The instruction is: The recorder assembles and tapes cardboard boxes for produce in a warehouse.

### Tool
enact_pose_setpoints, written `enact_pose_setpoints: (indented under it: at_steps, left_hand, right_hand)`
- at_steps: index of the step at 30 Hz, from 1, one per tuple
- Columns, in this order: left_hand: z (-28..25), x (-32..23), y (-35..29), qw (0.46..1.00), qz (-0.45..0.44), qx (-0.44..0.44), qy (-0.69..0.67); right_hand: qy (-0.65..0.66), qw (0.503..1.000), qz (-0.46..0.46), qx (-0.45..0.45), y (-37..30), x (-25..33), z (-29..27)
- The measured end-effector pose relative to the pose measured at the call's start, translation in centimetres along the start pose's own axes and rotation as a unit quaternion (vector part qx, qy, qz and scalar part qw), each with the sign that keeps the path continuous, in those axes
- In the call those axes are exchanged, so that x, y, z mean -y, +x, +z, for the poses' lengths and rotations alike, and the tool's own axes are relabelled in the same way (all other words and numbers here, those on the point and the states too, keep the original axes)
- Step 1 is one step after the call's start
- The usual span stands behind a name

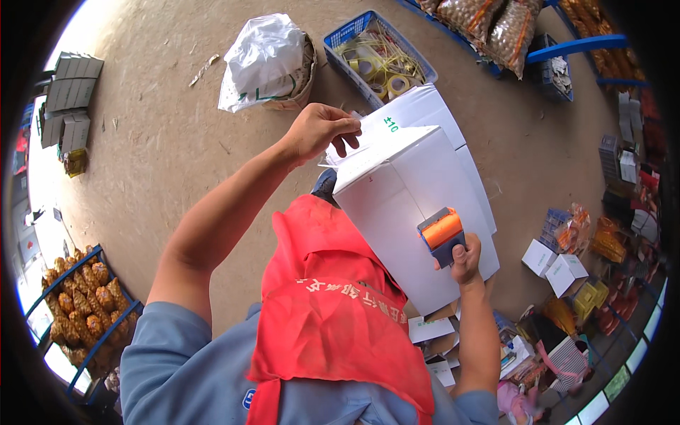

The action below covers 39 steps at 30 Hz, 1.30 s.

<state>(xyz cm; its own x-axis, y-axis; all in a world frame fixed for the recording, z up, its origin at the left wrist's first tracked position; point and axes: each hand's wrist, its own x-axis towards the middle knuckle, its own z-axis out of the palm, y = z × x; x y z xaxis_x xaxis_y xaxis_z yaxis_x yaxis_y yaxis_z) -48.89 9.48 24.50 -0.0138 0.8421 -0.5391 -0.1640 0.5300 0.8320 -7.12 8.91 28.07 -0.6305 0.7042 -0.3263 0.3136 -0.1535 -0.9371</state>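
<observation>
The right grip closes round the tape dispenser over the white carton, while the left grip curls at its far edge, pinching or not I cannot tell, so poor support might let the carton shift and crease the tape.

floor offers room left, white box blocks right

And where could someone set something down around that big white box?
The widest bare floor lies left, between the stacked cartons and the white plastic bag. Another patch lies right, between the white box and the small dark crate. It's crowded lower right, with white cartons, a yellow crate and people.
</observation>
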Motion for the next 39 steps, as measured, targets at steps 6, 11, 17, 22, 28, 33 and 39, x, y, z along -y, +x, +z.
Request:
enact_pose_setpoints:
  at_steps: [6, 11, 17, 22, 28, 33, 39]
  left_hand:
    - [-0.4, 1.6, 2.7, 0.999, -0.034, 0.034, 0.012]
    - [0.2, 4.2, 3.6, 0.996, -0.050, 0.054, 0.044]
    - [5.3, 6.8, 2.1, 0.954, 0.011, -0.045, 0.297]
    - [4.1, 6.9, 2.4, 0.865, -0.048, -0.006, 0.500]
    - [3.1, 7.1, 0.4, 0.989, 0.104, -0.007, 0.105]
    - [4.6, 6.3, -0.5, 0.983, 0.020, 0.125, 0.135]
    - [4.9, 4.2, -2.3, 0.865, 0.346, 0.053, 0.360]
  right_hand:
    - [0.002, 1.000, 0.023, -0.008, 0.4, 0.6, 0.4]
    - [-0.005, 0.999, 0.040, -0.015, 0.3, 0.5, 0.4]
    - [-0.013, 0.999, 0.041, -0.026, 0.3, 0.2, 0.5]
    - [-0.012, 0.999, 0.044, -0.026, 0.4, 0.4, 0.7]
    - [-0.009, 0.999, 0.025, -0.037, 0.5, 0.3, 1.0]
    - [-0.012, 0.999, 0.030, -0.043, 0.3, 0.3, 0.9]
    - [-0.005, 0.999, 0.025, -0.026, 0.6, 1.5, 0.7]
